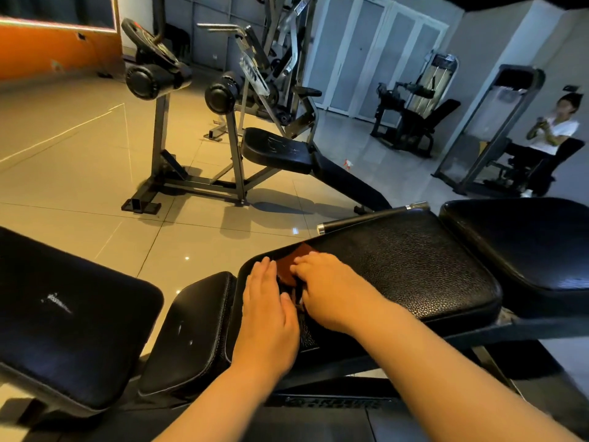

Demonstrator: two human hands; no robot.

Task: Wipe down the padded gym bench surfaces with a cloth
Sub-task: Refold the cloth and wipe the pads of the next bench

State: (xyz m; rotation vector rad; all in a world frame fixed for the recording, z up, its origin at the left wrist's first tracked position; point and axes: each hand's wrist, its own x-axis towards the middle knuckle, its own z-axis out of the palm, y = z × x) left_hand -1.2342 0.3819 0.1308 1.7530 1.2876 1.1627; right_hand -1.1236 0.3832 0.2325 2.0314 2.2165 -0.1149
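Observation:
A black padded bench pad (398, 266) lies in front of me, with a narrower black pad (194, 330) to its left and another pad (526, 240) to its right. A small brown cloth (293, 260) sits near the middle pad's far left corner. My right hand (331, 288) presses on the cloth with curled fingers and covers most of it. My left hand (267, 311) lies flat on the pad's left edge, fingers together, touching the cloth's left side.
A wide black pad (63, 323) stands at the lower left. A metal bar (373, 215) runs behind the middle pad. Across the tiled floor stand another bench (277, 151) with roller pads and several machines. A person (551, 135) sits at the far right.

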